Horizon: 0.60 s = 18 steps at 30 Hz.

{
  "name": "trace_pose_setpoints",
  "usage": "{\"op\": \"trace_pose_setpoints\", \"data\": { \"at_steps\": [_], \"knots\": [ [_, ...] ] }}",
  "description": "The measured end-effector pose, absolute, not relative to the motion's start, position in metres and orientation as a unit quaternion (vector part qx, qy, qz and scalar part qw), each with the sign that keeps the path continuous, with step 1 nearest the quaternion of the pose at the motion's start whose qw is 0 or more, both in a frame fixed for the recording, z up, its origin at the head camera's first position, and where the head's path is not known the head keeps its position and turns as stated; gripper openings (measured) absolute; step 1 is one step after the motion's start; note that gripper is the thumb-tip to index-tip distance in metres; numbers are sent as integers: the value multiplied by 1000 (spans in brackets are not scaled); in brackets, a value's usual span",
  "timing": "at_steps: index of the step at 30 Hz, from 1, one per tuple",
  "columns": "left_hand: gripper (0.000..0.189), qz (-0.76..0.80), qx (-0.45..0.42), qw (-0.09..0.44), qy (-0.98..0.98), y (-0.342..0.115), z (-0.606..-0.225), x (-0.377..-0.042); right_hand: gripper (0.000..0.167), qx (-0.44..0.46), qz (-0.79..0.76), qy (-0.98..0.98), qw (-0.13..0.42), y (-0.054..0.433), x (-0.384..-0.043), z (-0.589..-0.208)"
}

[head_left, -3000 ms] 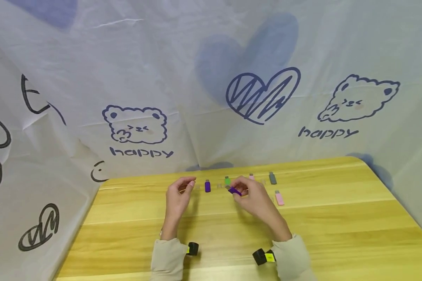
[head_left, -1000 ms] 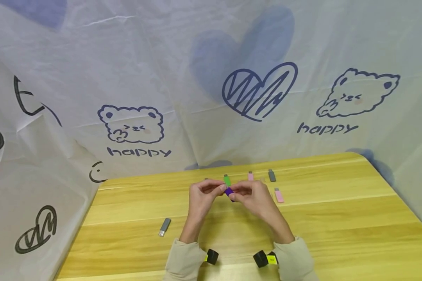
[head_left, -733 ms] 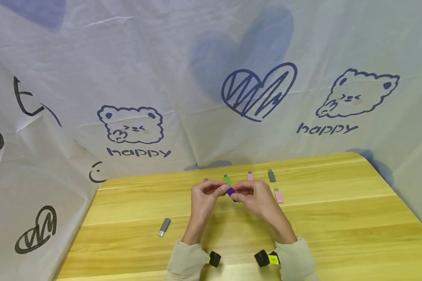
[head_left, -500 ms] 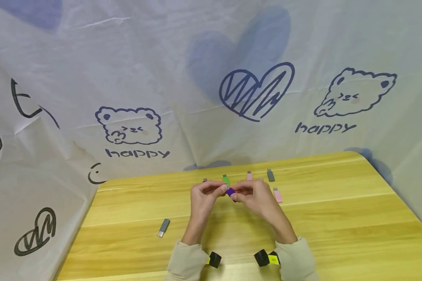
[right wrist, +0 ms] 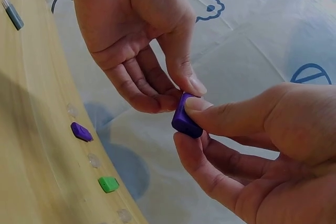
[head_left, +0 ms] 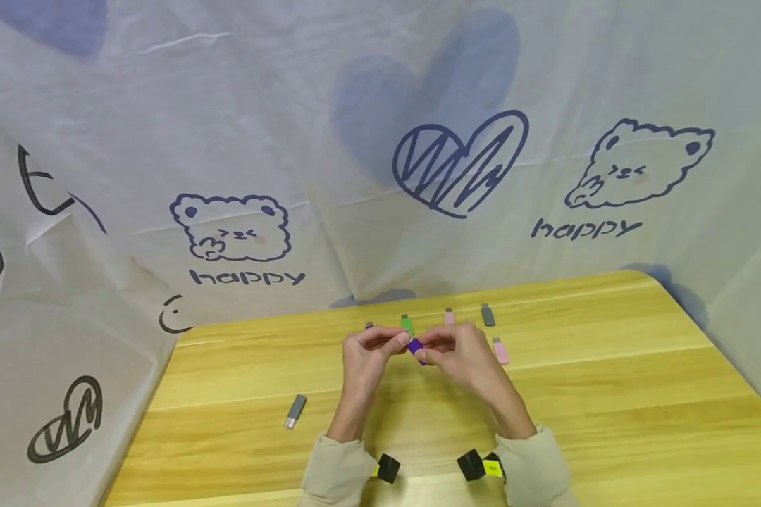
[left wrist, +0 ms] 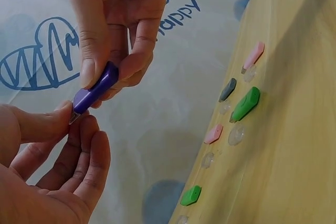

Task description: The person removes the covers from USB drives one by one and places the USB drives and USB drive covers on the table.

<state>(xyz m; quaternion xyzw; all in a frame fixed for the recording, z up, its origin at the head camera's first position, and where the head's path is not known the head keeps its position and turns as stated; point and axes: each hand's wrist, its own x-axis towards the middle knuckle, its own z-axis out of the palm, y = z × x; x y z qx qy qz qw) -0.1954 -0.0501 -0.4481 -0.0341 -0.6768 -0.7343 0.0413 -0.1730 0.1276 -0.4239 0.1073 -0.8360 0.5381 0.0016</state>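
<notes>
In the head view both hands meet over the table's far part around a purple USB flash drive [head_left: 416, 349]. My right hand [head_left: 466, 355] grips its purple body between thumb and fingers. With thumb and fingertips, my left hand [head_left: 368, 355] pinches the clear cap [left wrist: 73, 117] at the connector end, mostly hidden by the fingers. From the right wrist view, the body of the purple drive [right wrist: 186, 118] is tilted, and the left fingertips cover its far end. Behind the hands lie a green USB drive [head_left: 407, 324] and another purple one [head_left: 369, 325], partly covered.
A grey USB drive [head_left: 296, 411] with a clear end lies left of the left arm. Pink [head_left: 500, 351] and grey [head_left: 488, 315] drives lie to the right, beside clear caps [left wrist: 236, 133]. A printed white cloth [head_left: 349, 141] hangs behind the wooden table [head_left: 596, 394].
Since three seconds ago, the left hand has moved right to meet the purple drive, uncovering the grey drive on the left. Over the last second the hands have stayed nearly still.
</notes>
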Motion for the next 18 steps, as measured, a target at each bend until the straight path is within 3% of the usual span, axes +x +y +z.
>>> {"op": "trace_pose_setpoints", "data": {
  "at_steps": [7, 18],
  "knots": [
    [10, -756, 9, 111, -645, -83, -441, -200, 9, 103, 540, -835, -26, 133, -172, -425],
    [15, -746, -7, 75, -662, -95, -441, -207, 19, 55, 555, -830, 34, 128, -183, -442]
  ]
}}
